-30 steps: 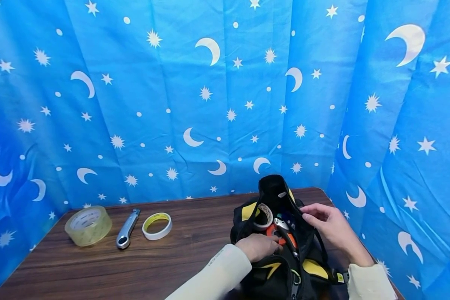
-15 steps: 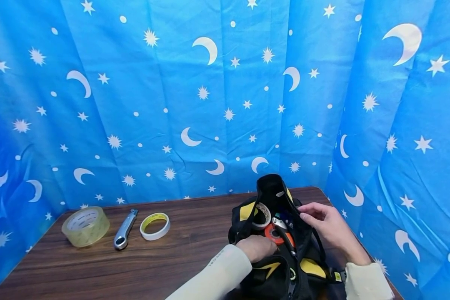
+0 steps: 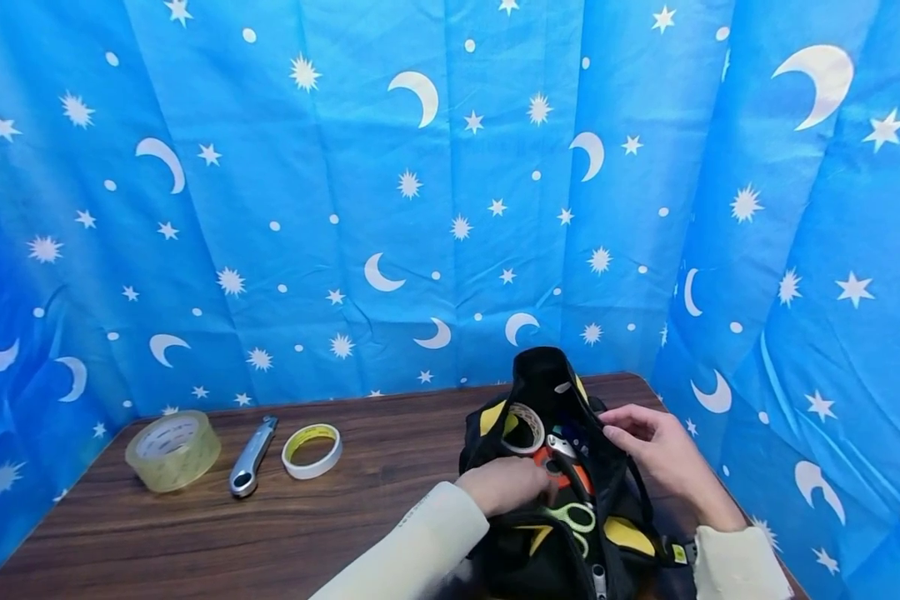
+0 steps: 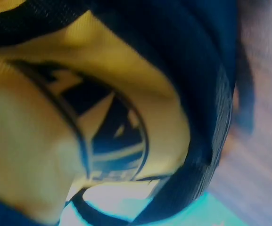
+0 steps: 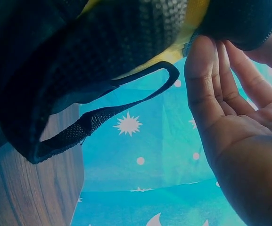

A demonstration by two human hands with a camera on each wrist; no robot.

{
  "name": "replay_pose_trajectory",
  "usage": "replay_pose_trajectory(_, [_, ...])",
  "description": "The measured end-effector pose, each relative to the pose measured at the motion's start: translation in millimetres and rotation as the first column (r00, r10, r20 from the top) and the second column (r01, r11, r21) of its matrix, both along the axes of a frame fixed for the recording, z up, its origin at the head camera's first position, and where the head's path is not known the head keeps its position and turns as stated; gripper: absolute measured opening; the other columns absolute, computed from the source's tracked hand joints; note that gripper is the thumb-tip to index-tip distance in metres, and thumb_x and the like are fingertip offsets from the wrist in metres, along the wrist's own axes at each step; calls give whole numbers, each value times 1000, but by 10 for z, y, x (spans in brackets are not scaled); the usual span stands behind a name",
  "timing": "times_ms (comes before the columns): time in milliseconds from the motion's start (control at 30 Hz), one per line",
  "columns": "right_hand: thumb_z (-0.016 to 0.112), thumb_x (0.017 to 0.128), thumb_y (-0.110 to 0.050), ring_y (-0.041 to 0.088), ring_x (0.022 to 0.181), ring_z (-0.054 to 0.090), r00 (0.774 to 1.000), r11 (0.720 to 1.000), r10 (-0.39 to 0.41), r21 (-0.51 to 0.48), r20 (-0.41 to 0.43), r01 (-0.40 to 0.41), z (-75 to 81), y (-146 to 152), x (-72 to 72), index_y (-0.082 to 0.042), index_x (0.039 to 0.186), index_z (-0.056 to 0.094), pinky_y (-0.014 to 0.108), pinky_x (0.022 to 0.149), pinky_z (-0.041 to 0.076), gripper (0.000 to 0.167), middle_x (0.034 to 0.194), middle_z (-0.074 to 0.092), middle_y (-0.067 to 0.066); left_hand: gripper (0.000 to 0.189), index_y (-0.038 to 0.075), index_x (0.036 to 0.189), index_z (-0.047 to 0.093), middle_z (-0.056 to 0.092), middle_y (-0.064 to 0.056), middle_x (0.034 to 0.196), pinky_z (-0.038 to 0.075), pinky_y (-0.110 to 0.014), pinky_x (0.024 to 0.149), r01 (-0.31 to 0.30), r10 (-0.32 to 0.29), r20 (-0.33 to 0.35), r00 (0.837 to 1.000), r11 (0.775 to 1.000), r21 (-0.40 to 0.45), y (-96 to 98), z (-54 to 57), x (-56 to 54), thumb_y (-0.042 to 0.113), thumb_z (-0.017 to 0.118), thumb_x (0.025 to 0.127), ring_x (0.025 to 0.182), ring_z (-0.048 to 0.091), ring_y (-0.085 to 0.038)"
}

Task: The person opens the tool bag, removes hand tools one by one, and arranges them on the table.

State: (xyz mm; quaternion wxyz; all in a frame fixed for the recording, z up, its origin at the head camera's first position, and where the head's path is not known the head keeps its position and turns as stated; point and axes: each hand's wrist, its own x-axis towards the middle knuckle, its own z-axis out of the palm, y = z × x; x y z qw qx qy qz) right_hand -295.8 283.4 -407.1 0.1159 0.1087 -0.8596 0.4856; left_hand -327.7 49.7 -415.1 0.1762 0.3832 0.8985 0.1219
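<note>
A black and yellow zippered bag lies unzipped at the table's right. My right hand pinches the right edge of its opening; in the right wrist view, thumb and fingers meet at that edge. My left hand reaches into the opening from the left, its fingertips blurred and partly hidden. Just below those fingertips are light green scissors handles; whether I hold them cannot be seen. Inside the bag also lie a tape roll, a black and orange tool with a silver head and a red-orange item.
On the left of the wooden table stand a wide clear tape roll, a silver utility knife and a narrow white tape roll. A blue curtain hangs behind and to the sides.
My left hand has dipped into the bag, then risen slightly. The green scissors handles now show below it. My right hand stays at the bag's edge.
</note>
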Motion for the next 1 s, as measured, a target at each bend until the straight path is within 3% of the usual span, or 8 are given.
replay_pose_trajectory(100, [64, 91, -23, 21, 78, 57, 1000, 1000, 3, 8, -11, -3, 9, 4, 10, -6, 108, 67, 29, 64, 47, 24, 101, 64, 8, 23, 27, 92, 68, 60, 16, 83, 42, -18, 63, 186, -201, -253, 946, 979, -84, -36, 150, -16, 5, 64, 88, 67, 50, -1])
replay_pose_trajectory(167, [64, 91, -22, 20, 78, 56, 1000, 1000, 6, 12, -11, -6, 12, 7, 14, -6, 108, 67, 29, 64, 46, 24, 101, 64, 8, 24, 26, 90, 68, 59, 16, 85, 43, -17, 63, 200, -207, -325, 923, 978, -55, -68, 250, 2, 3, 69, 85, 69, 50, -1])
replay_pose_trajectory(300, [64, 91, -23, 20, 77, 56, 1000, 1000, 10, 6, -2, -10, 14, 11, 19, -6, 110, 67, 28, 62, 46, 25, 100, 65, 7, 21, 24, 91, 65, 56, 14, 89, 45, -15, 70, 245, -191, -495, 847, 968, 46, -166, 429, 41, 6, 73, 82, 77, 51, 0])
replay_pose_trajectory(467, [64, 91, -23, 20, 76, 55, 1000, 1000, 8, 5, 2, -8, 18, 1, 23, -6, 110, 67, 28, 61, 45, 26, 98, 65, 7, 21, 21, 97, 64, 55, 11, 98, 45, -15, 79, 325, -117, -624, 773, 917, 230, -368, 629, 34, 5, 69, 85, 89, 50, -1])
replay_pose_trajectory(633, [64, 91, -23, 21, 76, 54, 1000, 1000, 2, 10, 9, -2, 19, -6, 25, -6, 111, 67, 29, 61, 45, 26, 99, 64, 7, 19, 19, 100, 63, 55, 9, 102, 44, -18, 82, 364, -40, -661, 749, 859, 360, -654, 748, -61, 4, 65, 88, 95, 51, -3])
replay_pose_trajectory(767, [64, 91, -23, 22, 77, 55, 1000, 1000, 2, 4, 22, -3, 19, -18, 26, -6, 110, 67, 29, 62, 46, 26, 99, 65, 7, 21, 17, 97, 62, 55, 7, 105, 46, -22, 83, 333, 32, -652, 757, 840, 429, -961, 748, -151, -2, 62, 88, 95, 52, -6])
replay_pose_trajectory(900, [63, 92, -23, 22, 78, 55, 1000, 1000, 3, 3, 29, -3, 26, -30, 28, -6, 111, 67, 30, 63, 46, 26, 101, 64, 7, 23, 15, 95, 61, 54, 7, 104, 48, -25, 77, 271, 94, -632, 770, 848, 456, -1316, 693, -265, -6, 63, 86, 91, 54, -8])
replay_pose_trajectory(1000, [64, 92, -24, 22, 78, 55, 1000, 1000, -1, 4, 27, 1, 34, -35, 31, -6, 110, 67, 30, 62, 46, 26, 101, 64, 8, 26, 18, 95, 61, 53, 10, 100, 48, -26, 73, 187, 139, -626, 767, 886, 425, -1564, 613, -349, -6, 65, 84, 87, 54, -7])
